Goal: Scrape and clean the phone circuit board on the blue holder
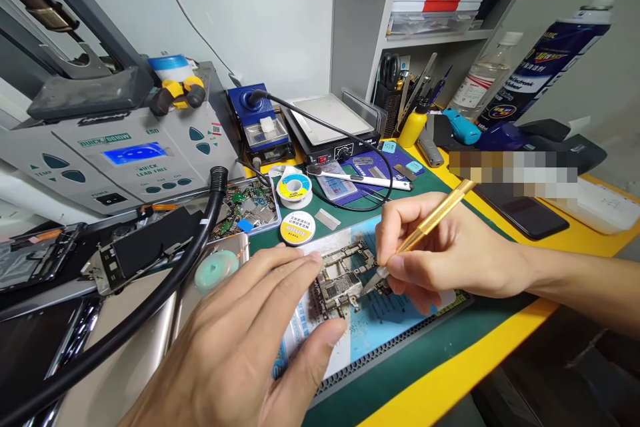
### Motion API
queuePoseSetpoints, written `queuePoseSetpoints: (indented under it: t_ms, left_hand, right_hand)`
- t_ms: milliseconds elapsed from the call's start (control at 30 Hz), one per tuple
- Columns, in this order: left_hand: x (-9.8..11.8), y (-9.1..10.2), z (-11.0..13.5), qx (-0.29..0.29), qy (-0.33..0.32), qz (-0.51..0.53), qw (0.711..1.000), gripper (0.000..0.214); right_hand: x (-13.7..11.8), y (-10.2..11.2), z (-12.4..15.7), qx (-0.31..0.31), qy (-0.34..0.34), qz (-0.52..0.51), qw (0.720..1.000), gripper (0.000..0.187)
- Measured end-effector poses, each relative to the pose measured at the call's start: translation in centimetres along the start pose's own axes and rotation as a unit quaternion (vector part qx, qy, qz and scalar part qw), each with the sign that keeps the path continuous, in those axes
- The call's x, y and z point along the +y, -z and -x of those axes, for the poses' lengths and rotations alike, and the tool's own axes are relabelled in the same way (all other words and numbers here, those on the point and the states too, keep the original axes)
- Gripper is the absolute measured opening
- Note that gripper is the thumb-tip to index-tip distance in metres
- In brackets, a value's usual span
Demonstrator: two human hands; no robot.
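Note:
In my right hand [465, 260] is a gold-handled craft knife [434, 219], pinched between thumb and fingers. Its narrow blade slants down onto a phone circuit board [341, 285], near the metal-covered block in the middle. The board lies flat on a blue and white printed sheet [385, 327]. To the left, my left hand [245, 333] is stretched out with thumb and fingers apart. Its fingertips rest at the board's upper left edge, and the thumb lies near the lower left. Part of the board's right side is hidden behind my right hand.
A grey hot-air station [140, 167] stands at the left, its black hose [200, 240] curving past my left hand. Behind the board are a solder spool [294, 188], a round tin [297, 228] and a white-handled brush [370, 180]. A dark phone [520, 207] lies at right.

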State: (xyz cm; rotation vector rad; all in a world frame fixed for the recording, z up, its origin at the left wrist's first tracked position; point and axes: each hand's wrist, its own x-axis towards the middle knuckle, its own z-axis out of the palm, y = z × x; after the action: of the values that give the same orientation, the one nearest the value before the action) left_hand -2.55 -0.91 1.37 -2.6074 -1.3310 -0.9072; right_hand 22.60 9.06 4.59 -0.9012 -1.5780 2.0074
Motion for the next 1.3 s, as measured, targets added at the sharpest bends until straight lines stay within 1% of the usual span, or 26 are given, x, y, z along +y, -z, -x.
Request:
queuePoseSetpoints:
  t_ms: [333,567,767,933,1100,1300]
  left_hand:
    - [-0.17,0.07,0.18,-0.004,-0.004,-0.003,1.0,0.037]
    - [0.02,0.14,-0.22,-0.01,-0.006,-0.001,1.0,0.037]
    - [-0.02,0.1,-0.2,-0.003,-0.007,-0.006,1.0,0.036]
    - [-0.04,0.21,-0.2,-0.004,-0.009,-0.008,1.0,0.035]
    - [-0.02,0.19,0.05,-0.003,-0.009,-0.004,1.0,0.035]
    - [-0.13,0.18,0.04,-0.007,-0.011,0.003,1.0,0.038]
  right_hand:
    - [0.16,-0.01,0.21,0.009,-0.006,0.017,1.0,0.021]
    - [0.23,-0.01,0.18,0.003,0.0,0.022,1.0,0.021]
    - [0.33,0.02,0.22,-0.003,0.01,0.023,1.0,0.021]
    - [0.19,-0.11,0.31,-0.002,0.005,0.018,1.0,0.022]
    - [0.3,-0.11,0.27,-0.003,0.013,0.01,1.0,0.022]
    - [0.27,0.12,0.28,-0.01,0.005,0.022,1.0,0.018]
